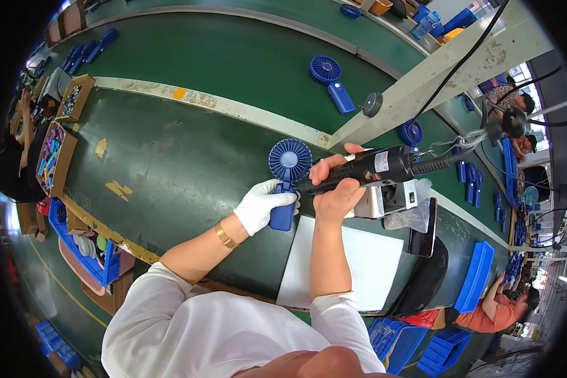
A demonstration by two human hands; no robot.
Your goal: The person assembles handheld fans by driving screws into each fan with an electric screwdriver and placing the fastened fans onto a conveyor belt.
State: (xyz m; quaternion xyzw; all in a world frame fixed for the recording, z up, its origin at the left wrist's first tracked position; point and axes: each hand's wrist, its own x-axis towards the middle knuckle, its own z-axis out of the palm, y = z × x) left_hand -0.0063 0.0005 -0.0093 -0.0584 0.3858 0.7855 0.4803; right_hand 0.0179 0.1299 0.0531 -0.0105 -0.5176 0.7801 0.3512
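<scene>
One blue fan (pixel 289 165) was pinched at its handle in my gloved left hand (pixel 257 206), over the dark-green worktop (pixel 189 157), and my bare right hand (pixel 335 192) was wrapped around one black corded power tool (pixel 394 165), its tip near the handle. One white sheet (pixel 365 264) lay nearby. My fan had a round, ribbed guard, a paler hub and a blocky handle.
</scene>
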